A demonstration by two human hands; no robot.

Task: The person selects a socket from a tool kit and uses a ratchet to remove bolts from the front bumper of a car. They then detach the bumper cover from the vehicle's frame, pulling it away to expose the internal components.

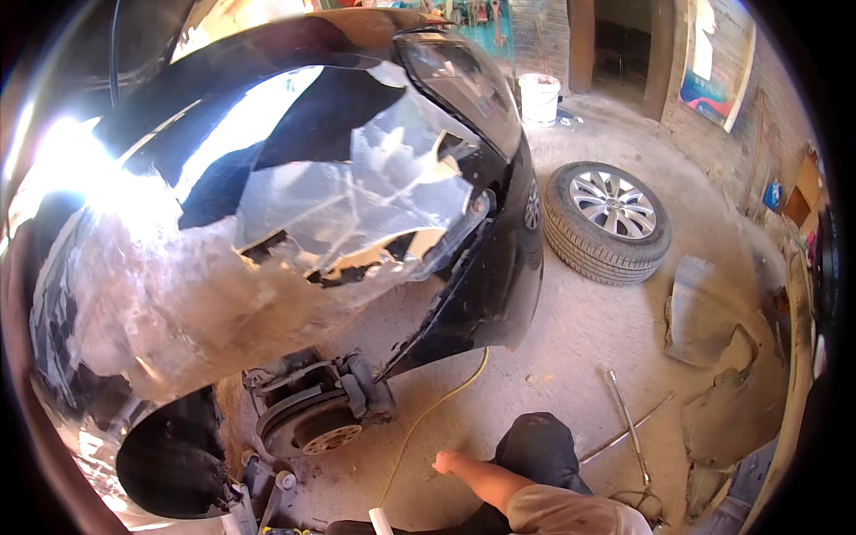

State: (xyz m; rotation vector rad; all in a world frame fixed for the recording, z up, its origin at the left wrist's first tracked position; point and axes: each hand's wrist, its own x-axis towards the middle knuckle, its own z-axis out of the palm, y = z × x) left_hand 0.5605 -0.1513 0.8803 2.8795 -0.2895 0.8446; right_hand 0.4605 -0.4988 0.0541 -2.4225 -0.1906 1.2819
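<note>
My right forearm reaches in from the lower edge, and my right hand [443, 462] hangs low over the floor, beside a yellow hose [412, 437]. Its fingers are too small and turned away to tell if they are closed. My left hand is out of sight. In front of me stands a black car [508, 294] with a crumpled, scraped body panel [205, 312] of bare grey and whitish patches. Below it, the wheel is off and a brake disc [308, 428] with its caliper [361, 388] is exposed. A white tube-like thing [381, 522] shows at the lower edge.
A wheel with tyre [606, 223] lies flat to the right of the car. A cross-shaped wrench [631, 428] rests on the floor right of my knee [539, 446]. Worn sheet pieces [704, 312] lie farther right. A white bucket [539, 100] stands by the far wall.
</note>
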